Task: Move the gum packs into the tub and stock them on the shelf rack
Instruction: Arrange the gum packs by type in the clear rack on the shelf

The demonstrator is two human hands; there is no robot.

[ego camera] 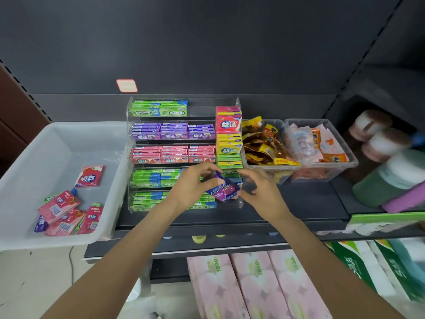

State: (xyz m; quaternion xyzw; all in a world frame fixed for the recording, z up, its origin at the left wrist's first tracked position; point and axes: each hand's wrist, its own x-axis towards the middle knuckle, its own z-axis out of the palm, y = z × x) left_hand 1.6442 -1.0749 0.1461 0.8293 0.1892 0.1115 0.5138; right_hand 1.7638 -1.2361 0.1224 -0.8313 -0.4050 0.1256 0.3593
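You held a purple gum pack point(222, 188) between both hands in front of the lower right corner of the clear rack point(184, 153); your left hand point(192, 184) had its fingers curled round the pack's upper left edge, and your right hand point(258, 188) pinched its right end, though blur hid the fingertips there; the pack sat tilted, not yet in any tier. The purple row point(172, 131) stood two tiers above your hands, so the likeliest slip was dropping the pack into a green tier by mistake; a tilted pack could also catch on a tier's front lip and fall to the dark shelf point(299, 203). More pink and purple packs point(66, 212) lay loose in the white tub point(34, 162) to your left, well apart from the rack.
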